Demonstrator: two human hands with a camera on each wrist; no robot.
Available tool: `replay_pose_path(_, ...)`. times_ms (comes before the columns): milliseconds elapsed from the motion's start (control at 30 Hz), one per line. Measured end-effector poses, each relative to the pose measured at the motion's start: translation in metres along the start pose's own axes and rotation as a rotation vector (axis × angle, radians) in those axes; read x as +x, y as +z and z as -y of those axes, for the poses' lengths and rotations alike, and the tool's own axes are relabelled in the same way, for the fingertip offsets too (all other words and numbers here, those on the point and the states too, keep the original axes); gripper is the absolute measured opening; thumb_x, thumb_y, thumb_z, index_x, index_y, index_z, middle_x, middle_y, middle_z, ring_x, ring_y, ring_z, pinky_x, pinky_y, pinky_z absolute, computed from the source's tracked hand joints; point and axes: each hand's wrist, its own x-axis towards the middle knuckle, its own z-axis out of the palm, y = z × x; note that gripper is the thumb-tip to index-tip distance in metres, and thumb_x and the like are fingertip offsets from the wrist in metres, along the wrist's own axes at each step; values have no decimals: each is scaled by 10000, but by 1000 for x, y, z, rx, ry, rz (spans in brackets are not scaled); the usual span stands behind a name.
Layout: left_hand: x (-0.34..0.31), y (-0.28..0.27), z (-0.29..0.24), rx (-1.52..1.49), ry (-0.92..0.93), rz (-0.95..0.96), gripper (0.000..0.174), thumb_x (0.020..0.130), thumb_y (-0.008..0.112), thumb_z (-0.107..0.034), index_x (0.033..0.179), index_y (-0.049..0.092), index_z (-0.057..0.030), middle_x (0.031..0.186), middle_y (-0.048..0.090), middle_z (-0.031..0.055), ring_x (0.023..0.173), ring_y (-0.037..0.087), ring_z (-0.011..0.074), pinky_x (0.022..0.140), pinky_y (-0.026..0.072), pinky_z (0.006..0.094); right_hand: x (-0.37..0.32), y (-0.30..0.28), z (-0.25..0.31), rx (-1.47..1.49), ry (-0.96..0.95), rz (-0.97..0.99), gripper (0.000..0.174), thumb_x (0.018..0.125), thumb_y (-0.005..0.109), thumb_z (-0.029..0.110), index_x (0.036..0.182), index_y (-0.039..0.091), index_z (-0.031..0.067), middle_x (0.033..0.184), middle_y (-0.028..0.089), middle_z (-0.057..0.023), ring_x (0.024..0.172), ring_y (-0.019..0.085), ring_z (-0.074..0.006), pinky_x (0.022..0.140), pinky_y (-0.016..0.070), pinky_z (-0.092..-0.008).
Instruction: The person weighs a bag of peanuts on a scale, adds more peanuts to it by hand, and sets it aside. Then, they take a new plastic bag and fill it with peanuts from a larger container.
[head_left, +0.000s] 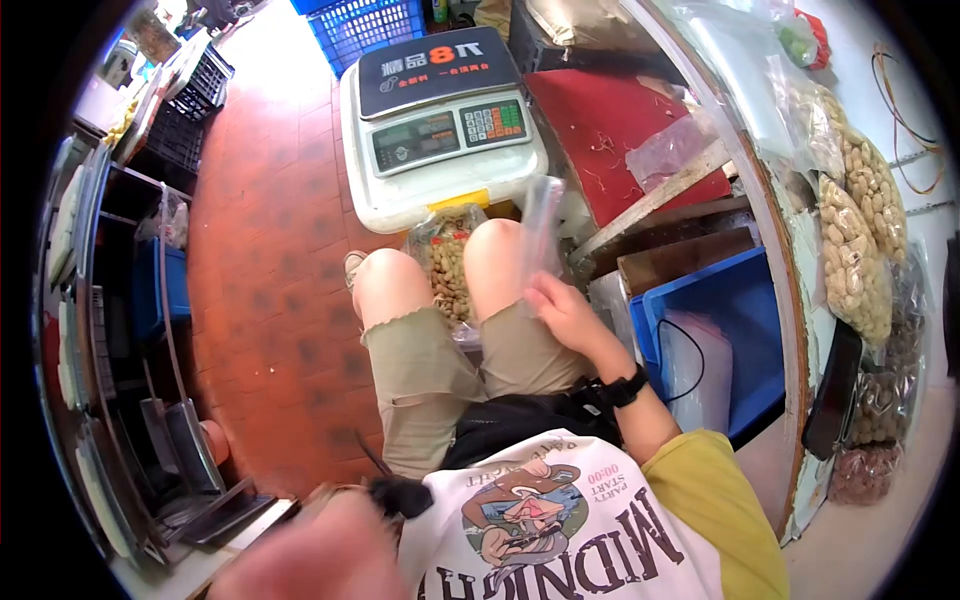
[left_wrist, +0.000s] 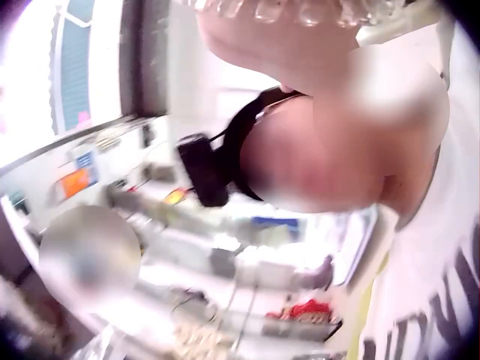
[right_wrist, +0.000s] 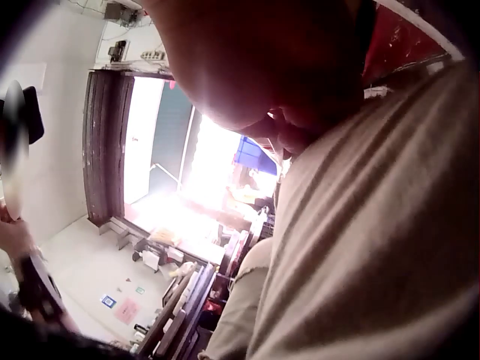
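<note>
Right hand (head_left: 563, 312) rests on thigh (head_left: 520, 355), gripping clear bag (head_left: 541, 225).

On the dark top plate of the scale (head_left: 440, 120) we read a large orange "8" between white Chinese characters, "精品" on one side. The smaller line beneath is too fine for us to make out, as are the keypad digits. On the T-shirt (head_left: 580, 530) we read "MIDNIGHT", and "PARTY START 00:00" above the cartoon print.
</note>
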Motion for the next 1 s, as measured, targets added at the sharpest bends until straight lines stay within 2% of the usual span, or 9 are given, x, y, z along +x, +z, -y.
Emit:
replay_pose_path(67, -55, -21, 2, -62, -817, 1098, 388, 763, 800, -234, 1093, 650, -94, 1048, 629, 61, 975, 604, 217, 860, 470, 384, -9, -13, 4, 167, 220, 33, 217, 1002, 524, 218, 1042, 568, 9, 823, 653, -142, 768, 645, -274, 721, 493, -392)
replay_pose_path(167, -134, -37, -31, -214, -1150, 1638, 512, 757, 786, -372, 1129, 628, -57, 1039, 616, 105, 924, 607, 313, 815, 484, 416, -34, -33, -8, 240, 161, 41, 191, 1009, 508, 184, 1002, 562, 1, 803, 628, -67, 759, 587, -158, 731, 487, -326)
replay_pose_path(400, -148, -69, -70, -263, -1076, 1763, 271, 777, 674, -132, 1020, 624, -22, 917, 603, 109, 865, 631, 308, 715, 519, 382, -80, -74, 22, 288, 383, 228, 173, 1031, 461, 146, 986, 570, 19, 847, 645, -40, 804, 593, -130, 767, 494, -299)
replay_pose_path(500, -114, -66, -53, -384, -1325, 1548, 273, 712, 644, -20, 985, 637, -33, 835, 593, 122, 786, 627, 340, 702, 533, 428, -83, -64, 26, 189, 235, 277, 173, 1012, 492, 147, 976, 574, -1, 835, 645, -89, 757, 600, -185, 746, 494, -327)
replay_pose_path(633, -97, -75, -55, -467, -1389, 1645, 326, 721, 649, -50, 1042, 606, -17, 885, 605, 130, 855, 643, 337, 733, 528, 437, -58, -52, 63, -46, 140, 342, 174, 946, 568, 153, 936, 583, -20, 820, 598, -200, 733, 568, -361, 714, 476, -396)
replay_pose_path(733, -97, -72, -55, -468, -1557, 1602, 322, 800, 682, -111, 1100, 610, -17, 920, 597, 143, 888, 631, 353, 759, 523, 431, -33, -39, 82, -161, -167, 239, 128, 915, 583, 122, 931, 584, -5, 824, 605, -196, 746, 593, -368, 693, 480, -410)
replay_pose_path(867, -103, -79, -46, -298, -1681, 1657, 346, 932, 673, -225, 1196, 603, -12, 1094, 555, 160, 888, 625, 280, 788, 517, 324, -10, -20, 95, -255, -262, 172, 121, 867, 626, 68, 911, 562, -24, 848, 610, -167, 731, 630, -307, 680, 500, -362)
replay_pose_path(933, -113, -90, -43, -219, -2012, 1512, 379, 921, 680, -199, 1248, 595, -28, 1090, 564, 160, 968, 603, 296, 840, 509, 342, -5, -14, 99, -272, -306, 146, 132, 845, 655, 41, 935, 575, -12, 856, 617, -166, 721, 648, -294, 665, 506, -369)
replay_pose_path(1000, -111, -84, -47, -232, -1945, 1378, 357, 912, 685, -186, 1228, 618, -34, 1096, 572, 146, 997, 589, 296, 867, 497, 355, -5, -10, 102, -255, -298, 116, 138, 845, 657, 39, 957, 586, -3, 852, 623, -163, 715, 652, -289, 656, 507, -365)
